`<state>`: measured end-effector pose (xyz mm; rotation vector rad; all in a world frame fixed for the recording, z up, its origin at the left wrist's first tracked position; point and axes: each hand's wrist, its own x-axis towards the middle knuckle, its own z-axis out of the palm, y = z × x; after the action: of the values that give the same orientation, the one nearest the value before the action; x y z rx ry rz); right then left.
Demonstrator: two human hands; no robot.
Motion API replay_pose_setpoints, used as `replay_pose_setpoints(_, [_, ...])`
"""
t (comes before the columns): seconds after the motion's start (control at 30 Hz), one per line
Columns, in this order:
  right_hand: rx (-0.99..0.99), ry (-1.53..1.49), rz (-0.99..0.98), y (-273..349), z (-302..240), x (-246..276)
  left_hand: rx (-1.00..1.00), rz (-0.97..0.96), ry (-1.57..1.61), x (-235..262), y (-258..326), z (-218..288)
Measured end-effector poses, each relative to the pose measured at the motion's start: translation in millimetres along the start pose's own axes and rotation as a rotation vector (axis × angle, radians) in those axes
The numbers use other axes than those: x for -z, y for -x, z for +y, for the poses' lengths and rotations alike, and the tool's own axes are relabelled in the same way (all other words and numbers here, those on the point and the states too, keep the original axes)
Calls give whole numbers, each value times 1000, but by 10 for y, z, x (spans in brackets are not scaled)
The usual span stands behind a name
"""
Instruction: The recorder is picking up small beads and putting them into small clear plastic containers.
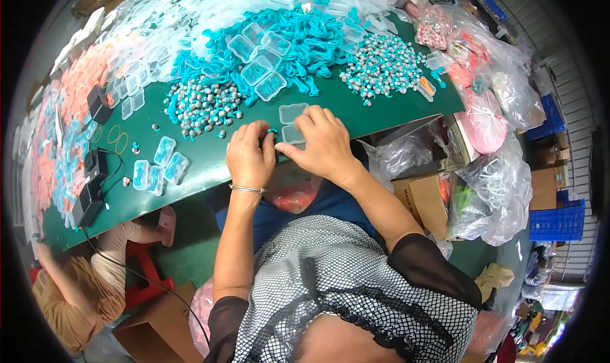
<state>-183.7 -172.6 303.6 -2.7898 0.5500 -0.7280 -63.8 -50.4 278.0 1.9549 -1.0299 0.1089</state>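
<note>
My left hand [250, 154] is at the table's near edge, its fingers curled and pinched on a small teal-and-grey piece [272, 132], partly hidden by the fingertips. Close by on the right, my right hand [323, 144] has its thumb stretched toward the left fingertips and its other fingers bent, with a gap between. An opened clear plastic case [293, 113] lies flat under and beside the right fingers. Beyond the left hand is a heap of small grey-and-teal pieces [204, 109]; a second such heap [382, 67] lies farther right.
Teal cords [305, 39] pile up at the back of the green table [254, 112], with open clear cases [264, 77] on top. Several filled cases [164, 151] and black boxes [95, 166] stand left. A seated person [82, 287] is at lower left. Plastic bags [486, 118] crowd the right.
</note>
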Motion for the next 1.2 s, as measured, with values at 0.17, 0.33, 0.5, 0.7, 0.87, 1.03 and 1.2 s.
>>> replay_pose_setpoints(0.17, [-151, 149, 301, 82, 769, 277, 19, -2, 45, 24, 16, 3])
replay_pose_setpoints(0.33, [-155, 118, 260, 233, 1245, 245, 20, -61, 224, -34, -21, 125])
replay_pose_setpoints(0.5, [-101, -370, 214, 170, 554, 244, -97, -129, 80, -63, -56, 125])
replay_pose_setpoints(0.7, [75, -225, 73, 84, 220, 55, -114, -146, -58, -66, -50, 188])
replay_pose_setpoints(0.87, [143, -229, 51, 18, 280, 58, -149, -131, -66, -54, 3, 137])
replay_pose_setpoints(1.03, [-44, -194, 177, -409, 673, -64, -127, -176, -32, 6, -7, 172])
replay_pose_setpoints(1.2, [13, -26, 157, -529, 887, -215, -117, -225, -66, -5, -51, 185])
